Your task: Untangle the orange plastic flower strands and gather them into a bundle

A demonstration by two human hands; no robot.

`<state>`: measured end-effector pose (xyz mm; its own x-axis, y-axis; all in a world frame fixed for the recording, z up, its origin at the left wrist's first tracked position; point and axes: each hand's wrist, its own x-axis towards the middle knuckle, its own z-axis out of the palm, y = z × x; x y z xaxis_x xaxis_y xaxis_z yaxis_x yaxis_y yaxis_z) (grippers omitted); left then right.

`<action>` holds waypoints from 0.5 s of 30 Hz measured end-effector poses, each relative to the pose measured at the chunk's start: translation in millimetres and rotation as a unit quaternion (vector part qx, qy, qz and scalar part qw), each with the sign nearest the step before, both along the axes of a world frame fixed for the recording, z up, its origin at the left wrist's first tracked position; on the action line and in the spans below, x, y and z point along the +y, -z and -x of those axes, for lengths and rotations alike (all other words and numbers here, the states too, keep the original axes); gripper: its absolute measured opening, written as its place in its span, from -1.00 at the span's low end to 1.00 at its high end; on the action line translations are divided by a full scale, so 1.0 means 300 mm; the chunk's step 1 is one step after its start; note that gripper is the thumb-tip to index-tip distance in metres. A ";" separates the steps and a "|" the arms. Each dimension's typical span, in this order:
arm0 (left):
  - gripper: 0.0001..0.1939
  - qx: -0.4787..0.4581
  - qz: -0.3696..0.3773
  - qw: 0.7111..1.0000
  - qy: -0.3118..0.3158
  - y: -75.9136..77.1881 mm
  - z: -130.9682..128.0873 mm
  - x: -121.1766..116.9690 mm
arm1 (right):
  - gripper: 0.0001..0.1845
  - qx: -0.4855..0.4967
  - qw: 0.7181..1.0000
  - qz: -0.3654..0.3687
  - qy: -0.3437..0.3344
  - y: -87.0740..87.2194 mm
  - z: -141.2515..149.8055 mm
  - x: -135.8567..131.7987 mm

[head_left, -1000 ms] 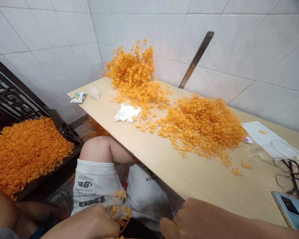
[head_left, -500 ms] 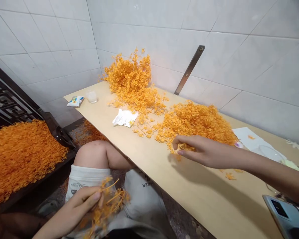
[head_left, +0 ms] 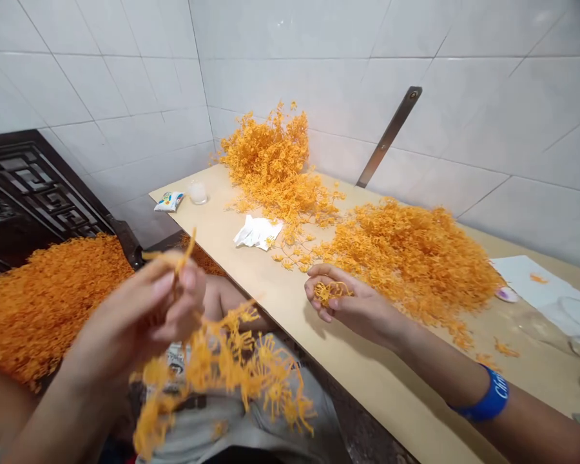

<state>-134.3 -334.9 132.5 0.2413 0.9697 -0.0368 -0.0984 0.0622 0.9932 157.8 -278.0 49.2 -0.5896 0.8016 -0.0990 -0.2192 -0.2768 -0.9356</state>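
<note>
Raised since the earlier frame: left hand (head_left: pixel 145 316), pinching stem of dangling sprig (head_left: pixel 265 370), partly screening lap (head_left: pixel 251 435) and bench (head_left: pixel 24 174). Over table (head_left: pixel 270 290), at edge of near pile (head_left: pixel 415 258): right hand (head_left: pixel 350 299), loosely curled around small floret (head_left: pixel 325 293). Behind, far pile (head_left: pixel 270 161) beside wall (head_left: pixel 328 84); before it, tissue (head_left: pixel 254 232), glass (head_left: pixel 198 192), packet (head_left: pixel 169 202). To right, paper (head_left: pixel 526 277). On bench, orange heap (head_left: pixel 43 303).

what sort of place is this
Probably a tiled room at home used for handwork: orange plastic flower sprays heaped on a table, a carved wooden seat, and a drinking glass.
</note>
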 end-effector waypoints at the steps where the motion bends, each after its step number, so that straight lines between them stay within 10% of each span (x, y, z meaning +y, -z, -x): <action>1: -0.82 -0.071 0.000 0.997 0.012 -0.048 -0.017 0.040 | -0.58 0.024 1.000 0.018 0.003 0.020 0.007 -0.008; 4: -0.56 -0.181 -0.052 0.980 -0.058 -0.138 -0.081 0.201 | -0.60 0.062 0.996 0.054 0.021 0.089 0.030 -0.033; 7: -0.77 -0.161 -0.172 0.968 -0.086 -0.124 -0.141 0.405 | -0.64 0.071 0.994 0.061 0.057 0.150 0.054 -0.057; 12: -0.77 0.191 -0.248 0.949 -0.049 0.031 -0.220 0.672 | -0.61 0.030 0.991 0.074 0.104 0.179 0.072 -0.073; 15: -0.71 0.463 -0.338 0.819 0.003 0.096 -0.276 0.709 | -0.53 0.003 0.991 0.068 0.119 0.176 0.064 -0.070</action>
<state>-51.6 -122.3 103.7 0.4181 0.8426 0.3394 0.7149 -0.5357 0.4494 138.5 -299.0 -3.7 -0.3859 0.8978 -0.2121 -0.2998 -0.3395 -0.8915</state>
